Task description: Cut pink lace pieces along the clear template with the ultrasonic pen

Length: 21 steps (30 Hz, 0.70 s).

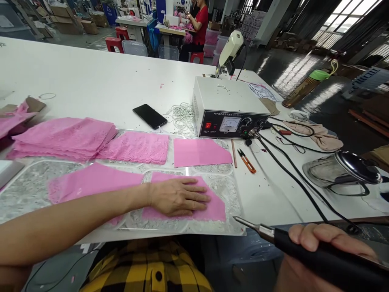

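Note:
My left hand point(179, 197) lies flat, fingers stretched to the right, on a pink fabric piece point(214, 205) near the table's front edge. My right hand point(328, 251) is wrapped round a black-handled pen-like tool with a pointed metal tip point(267, 232); the tip points left, just right of the clear patterned mat point(237, 194). Under my left forearm lies a pink lace-edged piece point(97, 180). Behind my hand another pink piece point(202, 152) lies flat. Folded pink lace point(136, 147) and a pink lace stack point(63, 138) are at the left.
A grey control box with a dial point(230, 124) stands behind the mat, its black cables point(291, 180) running right. Also on the table are a phone point(150, 116), orange thread snips point(246, 161), a glass pitcher point(343, 172) and a bottle point(305, 89). A person in red point(202, 22) sits beyond.

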Each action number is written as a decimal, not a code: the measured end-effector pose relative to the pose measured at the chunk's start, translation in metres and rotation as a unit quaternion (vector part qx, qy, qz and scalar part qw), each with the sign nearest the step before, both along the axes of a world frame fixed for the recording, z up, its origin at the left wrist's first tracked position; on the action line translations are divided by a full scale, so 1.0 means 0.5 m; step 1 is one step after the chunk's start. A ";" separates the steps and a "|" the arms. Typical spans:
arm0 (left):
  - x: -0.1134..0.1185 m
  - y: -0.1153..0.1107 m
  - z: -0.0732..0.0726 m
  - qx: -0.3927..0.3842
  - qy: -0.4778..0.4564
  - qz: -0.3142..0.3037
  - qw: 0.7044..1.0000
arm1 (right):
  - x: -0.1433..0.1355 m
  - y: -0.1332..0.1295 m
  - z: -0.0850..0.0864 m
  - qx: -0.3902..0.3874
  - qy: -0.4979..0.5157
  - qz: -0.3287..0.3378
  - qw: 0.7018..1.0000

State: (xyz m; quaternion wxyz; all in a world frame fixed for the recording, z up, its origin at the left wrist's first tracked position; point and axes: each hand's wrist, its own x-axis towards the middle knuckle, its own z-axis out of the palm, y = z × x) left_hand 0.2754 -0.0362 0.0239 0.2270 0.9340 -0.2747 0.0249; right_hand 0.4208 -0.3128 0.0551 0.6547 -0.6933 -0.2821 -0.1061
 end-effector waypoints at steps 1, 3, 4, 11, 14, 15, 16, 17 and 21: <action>0.000 0.000 0.000 -0.001 0.004 0.000 1.000 | -0.009 0.014 0.004 0.043 0.027 0.017 0.999; 0.001 -0.001 0.002 -0.009 0.017 0.002 1.000 | -0.023 0.034 0.009 0.105 0.073 0.036 0.991; 0.001 -0.002 0.003 -0.016 0.024 0.005 1.000 | -0.028 0.039 0.010 0.105 0.087 0.040 0.990; 0.001 -0.003 0.002 -0.021 0.027 0.004 0.999 | -0.022 0.037 0.007 0.099 0.129 0.061 0.985; 0.002 -0.001 -0.002 -0.011 0.012 -0.005 1.000 | -0.011 0.036 -0.004 0.123 0.116 0.077 0.983; 0.002 -0.001 -0.003 -0.008 0.012 -0.007 1.000 | -0.008 0.037 -0.008 0.136 0.110 0.085 0.981; 0.002 0.000 -0.004 -0.005 0.015 -0.008 1.000 | -0.005 0.038 -0.012 0.147 0.105 0.091 0.979; 0.002 0.000 -0.004 -0.002 0.020 -0.008 1.000 | -0.003 0.040 -0.015 0.157 0.102 0.094 0.978; 0.002 0.001 -0.003 0.007 0.024 -0.007 1.000 | -0.002 0.046 -0.017 0.168 0.105 0.089 0.976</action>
